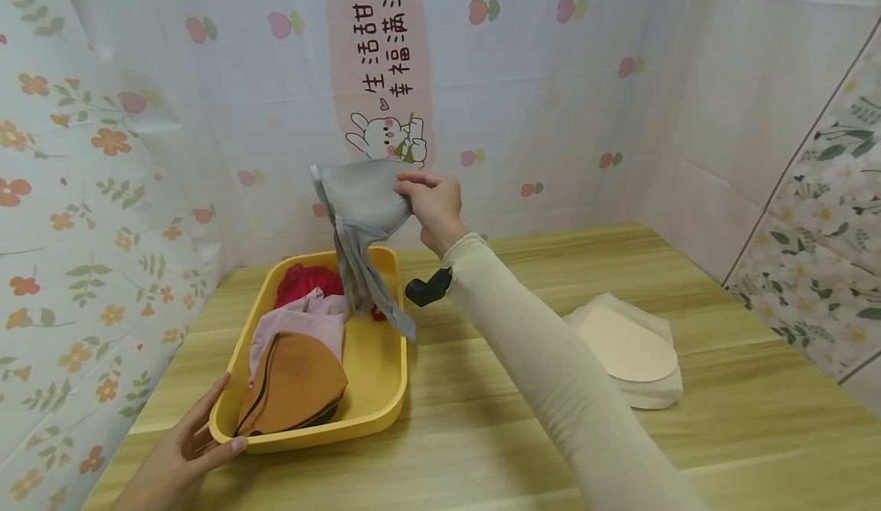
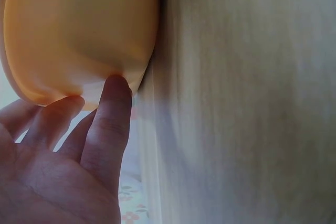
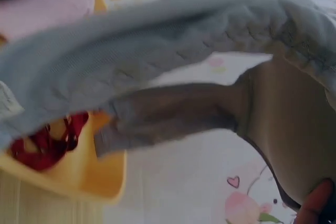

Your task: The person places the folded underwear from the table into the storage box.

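My right hand [image 1: 435,203] pinches a grey bra [image 1: 368,190] by one cup and holds it up over the far right part of a yellow basin [image 1: 375,419]. Its straps and band dangle down across the basin's right rim; in the right wrist view, the band [image 3: 173,40] stretches across the picture. My left hand [image 1: 180,450] holds the basin's near left corner, thumb along the front and fingers on the left side. In the left wrist view, the fingertips press on the basin's outer wall [image 2: 89,30]. Inside lies an orange cup-shaped garment [image 1: 303,381] with dark edging.
A pink cloth [image 1: 303,320] and a red garment [image 1: 303,281] lie behind the orange one in the basin. At the right of the wooden table [image 1: 482,442] lies a cream cup-shaped garment [image 1: 619,343]. A small black object [image 1: 428,288] shows beside the right cuff. Printed curtains hang behind.
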`<action>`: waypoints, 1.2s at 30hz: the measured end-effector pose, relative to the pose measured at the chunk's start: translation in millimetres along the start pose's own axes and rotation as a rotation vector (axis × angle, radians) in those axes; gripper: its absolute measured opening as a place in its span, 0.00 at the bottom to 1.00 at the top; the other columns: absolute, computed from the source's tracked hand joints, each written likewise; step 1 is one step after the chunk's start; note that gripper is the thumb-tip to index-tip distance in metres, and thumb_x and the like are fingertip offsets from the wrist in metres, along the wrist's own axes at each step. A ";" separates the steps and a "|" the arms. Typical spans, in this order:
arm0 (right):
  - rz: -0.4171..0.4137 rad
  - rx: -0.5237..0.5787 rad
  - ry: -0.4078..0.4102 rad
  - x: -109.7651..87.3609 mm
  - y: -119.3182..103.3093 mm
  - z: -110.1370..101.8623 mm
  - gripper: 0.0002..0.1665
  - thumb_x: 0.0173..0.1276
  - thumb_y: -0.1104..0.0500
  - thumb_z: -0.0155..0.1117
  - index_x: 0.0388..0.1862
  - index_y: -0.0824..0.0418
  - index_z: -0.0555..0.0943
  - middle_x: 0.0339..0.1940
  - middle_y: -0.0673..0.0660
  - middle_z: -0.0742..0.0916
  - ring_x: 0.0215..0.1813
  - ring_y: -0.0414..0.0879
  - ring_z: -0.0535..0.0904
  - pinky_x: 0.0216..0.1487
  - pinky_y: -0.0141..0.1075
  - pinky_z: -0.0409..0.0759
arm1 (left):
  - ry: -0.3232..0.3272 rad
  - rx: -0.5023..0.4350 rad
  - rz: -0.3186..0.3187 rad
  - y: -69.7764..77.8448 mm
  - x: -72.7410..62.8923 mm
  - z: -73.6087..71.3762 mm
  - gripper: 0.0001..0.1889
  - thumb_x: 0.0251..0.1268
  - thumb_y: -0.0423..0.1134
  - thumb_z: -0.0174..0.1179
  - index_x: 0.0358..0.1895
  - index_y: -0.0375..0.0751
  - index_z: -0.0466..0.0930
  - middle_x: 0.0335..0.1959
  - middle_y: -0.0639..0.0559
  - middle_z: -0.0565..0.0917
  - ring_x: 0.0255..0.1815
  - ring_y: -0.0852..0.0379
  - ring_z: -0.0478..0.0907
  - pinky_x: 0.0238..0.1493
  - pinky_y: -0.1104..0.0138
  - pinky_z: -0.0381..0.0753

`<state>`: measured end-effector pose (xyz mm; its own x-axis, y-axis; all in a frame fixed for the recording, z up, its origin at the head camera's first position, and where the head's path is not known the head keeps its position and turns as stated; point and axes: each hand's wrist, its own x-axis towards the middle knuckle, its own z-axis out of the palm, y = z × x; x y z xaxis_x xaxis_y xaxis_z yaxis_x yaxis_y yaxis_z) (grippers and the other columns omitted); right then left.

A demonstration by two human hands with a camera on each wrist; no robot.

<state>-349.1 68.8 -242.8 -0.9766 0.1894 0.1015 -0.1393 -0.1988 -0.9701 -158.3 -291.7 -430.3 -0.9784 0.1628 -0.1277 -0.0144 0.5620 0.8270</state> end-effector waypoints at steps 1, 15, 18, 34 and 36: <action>0.001 0.011 0.007 -0.1 0.5 2.6 0.08 0.66 0.65 0.70 0.42 0.61 0.91 0.60 0.54 0.85 0.57 0.47 0.84 0.56 0.36 0.85 | -0.004 -0.004 0.003 -0.4 -0.2 0.3 0.49 0.74 0.39 0.59 0.82 0.64 0.29 0.80 0.24 0.46 0.56 0.77 0.73 0.47 0.79 0.78; -0.019 0.004 0.009 -3.4 -4.1 23.0 0.07 0.65 0.64 0.71 0.41 0.59 0.91 0.56 0.52 0.85 0.56 0.44 0.81 0.57 0.34 0.84 | -0.004 0.023 0.014 3.0 -2.3 -1.9 0.49 0.74 0.38 0.58 0.82 0.63 0.28 0.81 0.26 0.42 0.67 0.42 0.74 0.47 0.79 0.77; -0.008 -0.043 0.020 -3.5 5.6 22.9 0.06 0.65 0.63 0.71 0.40 0.58 0.91 0.58 0.53 0.85 0.57 0.44 0.81 0.56 0.34 0.85 | 0.002 0.014 0.006 2.2 -3.7 -1.5 0.49 0.74 0.38 0.59 0.82 0.64 0.29 0.81 0.26 0.44 0.62 0.61 0.77 0.47 0.79 0.77; 0.048 -0.216 0.056 -2.0 53.3 20.7 0.05 0.64 0.62 0.72 0.39 0.56 0.91 0.47 0.53 0.87 0.50 0.48 0.83 0.51 0.37 0.87 | 0.022 -0.009 0.025 1.3 -3.5 -0.3 0.48 0.74 0.38 0.59 0.82 0.66 0.33 0.84 0.38 0.42 0.56 0.90 0.62 0.49 0.81 0.77; 0.043 -0.229 0.061 -2.6 59.5 22.1 0.05 0.64 0.62 0.72 0.38 0.57 0.91 0.47 0.54 0.87 0.51 0.49 0.82 0.50 0.38 0.87 | 0.021 -0.015 0.038 0.4 -3.6 0.1 0.47 0.74 0.38 0.59 0.82 0.65 0.33 0.84 0.40 0.41 0.57 0.90 0.63 0.49 0.80 0.78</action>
<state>-358.4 35.3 -295.9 -0.9683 0.2444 0.0524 -0.0505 0.0139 -0.9986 -154.8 -291.9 -429.6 -0.9824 0.1667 -0.0848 0.0197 0.5432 0.8394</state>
